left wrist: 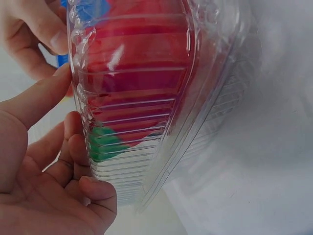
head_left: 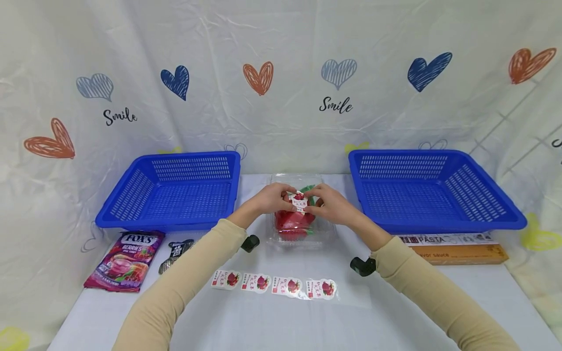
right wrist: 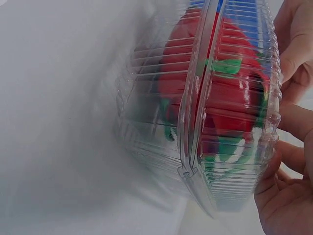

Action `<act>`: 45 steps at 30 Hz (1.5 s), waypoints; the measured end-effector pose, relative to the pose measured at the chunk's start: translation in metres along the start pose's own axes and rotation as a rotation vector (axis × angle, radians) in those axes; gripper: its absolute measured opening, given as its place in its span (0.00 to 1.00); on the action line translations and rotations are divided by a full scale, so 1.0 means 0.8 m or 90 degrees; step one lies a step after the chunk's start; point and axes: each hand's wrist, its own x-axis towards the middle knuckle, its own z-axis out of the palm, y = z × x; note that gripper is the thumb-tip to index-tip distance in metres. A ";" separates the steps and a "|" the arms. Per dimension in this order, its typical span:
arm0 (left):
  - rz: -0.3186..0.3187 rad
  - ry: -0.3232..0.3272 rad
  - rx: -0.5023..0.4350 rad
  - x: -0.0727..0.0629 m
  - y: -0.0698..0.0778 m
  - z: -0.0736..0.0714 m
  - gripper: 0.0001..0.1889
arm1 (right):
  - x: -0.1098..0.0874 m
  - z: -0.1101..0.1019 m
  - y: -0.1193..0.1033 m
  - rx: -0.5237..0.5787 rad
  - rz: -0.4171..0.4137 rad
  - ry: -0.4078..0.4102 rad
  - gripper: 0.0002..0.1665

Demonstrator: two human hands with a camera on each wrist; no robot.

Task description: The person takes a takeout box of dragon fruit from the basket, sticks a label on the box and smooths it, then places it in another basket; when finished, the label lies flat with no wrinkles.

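A clear plastic clamshell box (head_left: 322, 231) stands closed at the middle of the table with a red and green dragon fruit (head_left: 293, 222) inside. Above its lid lies a white fruit sticker (head_left: 299, 202), held at its left edge by the thumb and finger of my left hand (head_left: 273, 197) and at its right edge by those of my right hand (head_left: 331, 204). Both wrist views show fingers against the lid's ribbed edge; the sticker itself is hidden there. Nearer me, a strip of several matching stickers (head_left: 287, 286) lies flat.
Blue baskets stand on both sides, one left (head_left: 167, 226) and one right (head_left: 439, 226). Before the left basket lie a candy bag (head_left: 125, 262) and a small black packet (head_left: 176, 253). A pasta box (head_left: 456, 253) sits before the right basket.
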 end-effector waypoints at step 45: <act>0.005 0.048 0.025 -0.006 0.000 0.002 0.21 | 0.001 -0.003 -0.007 -0.039 0.049 0.015 0.23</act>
